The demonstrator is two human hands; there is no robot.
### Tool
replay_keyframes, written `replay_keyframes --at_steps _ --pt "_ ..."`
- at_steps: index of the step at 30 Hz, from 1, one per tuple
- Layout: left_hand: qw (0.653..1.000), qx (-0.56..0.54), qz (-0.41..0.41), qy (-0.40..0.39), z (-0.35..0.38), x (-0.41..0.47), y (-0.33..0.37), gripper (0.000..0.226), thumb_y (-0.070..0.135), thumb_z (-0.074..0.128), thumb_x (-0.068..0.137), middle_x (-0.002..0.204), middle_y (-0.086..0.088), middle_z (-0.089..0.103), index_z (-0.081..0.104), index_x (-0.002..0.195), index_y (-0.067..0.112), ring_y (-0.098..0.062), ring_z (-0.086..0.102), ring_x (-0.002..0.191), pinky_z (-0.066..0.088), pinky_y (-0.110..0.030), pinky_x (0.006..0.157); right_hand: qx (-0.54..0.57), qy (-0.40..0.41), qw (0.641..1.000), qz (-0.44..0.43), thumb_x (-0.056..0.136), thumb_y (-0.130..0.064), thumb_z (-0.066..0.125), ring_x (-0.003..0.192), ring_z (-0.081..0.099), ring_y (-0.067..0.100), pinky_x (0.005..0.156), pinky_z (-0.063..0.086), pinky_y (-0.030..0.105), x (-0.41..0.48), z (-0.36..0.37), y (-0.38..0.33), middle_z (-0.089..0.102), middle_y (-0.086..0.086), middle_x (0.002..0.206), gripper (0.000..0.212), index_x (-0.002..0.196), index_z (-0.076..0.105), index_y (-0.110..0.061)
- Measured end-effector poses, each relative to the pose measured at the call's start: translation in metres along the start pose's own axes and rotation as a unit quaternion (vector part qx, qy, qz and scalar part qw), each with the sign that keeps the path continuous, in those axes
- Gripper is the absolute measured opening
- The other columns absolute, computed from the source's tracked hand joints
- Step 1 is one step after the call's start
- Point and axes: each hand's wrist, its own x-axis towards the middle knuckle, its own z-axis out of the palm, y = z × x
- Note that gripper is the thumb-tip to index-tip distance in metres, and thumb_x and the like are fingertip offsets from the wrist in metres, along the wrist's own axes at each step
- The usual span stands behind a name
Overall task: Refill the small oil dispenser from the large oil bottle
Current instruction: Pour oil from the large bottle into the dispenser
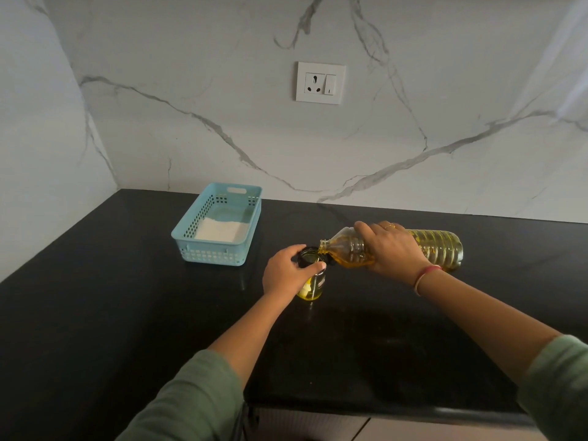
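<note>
On the black counter (pixel 366 338), in a corner where two white marble walls with grey veins meet, a person in green sleeves is at work. The counter is dark and shiny — it runs along the back wall and turns down the left side. One white wall socket (pixel 320 83) with a switch sits up on the back wall.

There are two hands, two oil holders and one basket. The right hand (pixel 393 246) is wrapped tight round the neck end of the large oil bottle (pixel 439 248), which lies tipped almost flat, its open mouth pointing left and sitting just over the rim of the small oil dispenser (pixel 313 283). Yellow oil has pooled near the bottle's neck. A pink band is on that wrist, and a ring is on one finger.

The left hand (pixel 288 270) is closed round the top of the small oil dispenser, which stands upright on the counter with yellow oil in its bottom part. The hand hides most of its left side.

The light blue basket (pixel 210 249) stands to the left and further back, well apart from the hands — something white and flat lies inside it. Nothing stands between the bottle and the dispenser.
</note>
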Motion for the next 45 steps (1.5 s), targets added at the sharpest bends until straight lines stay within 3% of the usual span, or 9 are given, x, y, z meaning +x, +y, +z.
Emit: replay_keyframes --at_steps 20,45 --pt "1.000 -0.008 -0.004 -0.001 0.0006 -0.0004 -0.0013 0.069 0.059 0.077 0.067 0.112 0.008 0.069 0.059 0.127 0.031 -0.009 0.064 0.102 0.056 -0.037 0.087 0.000 -0.010 1.000 0.006 0.073 -0.050 0.071 0.102 0.060 0.025 0.087 0.047 0.036 -0.0024 0.0024 0.0005 0.063 0.004 0.111 0.078 0.135 0.035 -0.018" --pt "1.000 -0.005 0.003 0.000 -0.0016 -0.0039 0.0015 0.073 0.063 0.075 0.065 0.115 0.007 0.069 0.058 0.129 0.030 -0.010 0.064 0.103 0.056 -0.039 0.087 -0.011 -0.010 1.000 0.004 0.071 -0.048 0.072 0.096 0.062 0.025 0.083 0.049 0.036 0.0013 0.0046 -0.0021 0.065 0.004 0.104 0.076 0.132 0.038 -0.019"
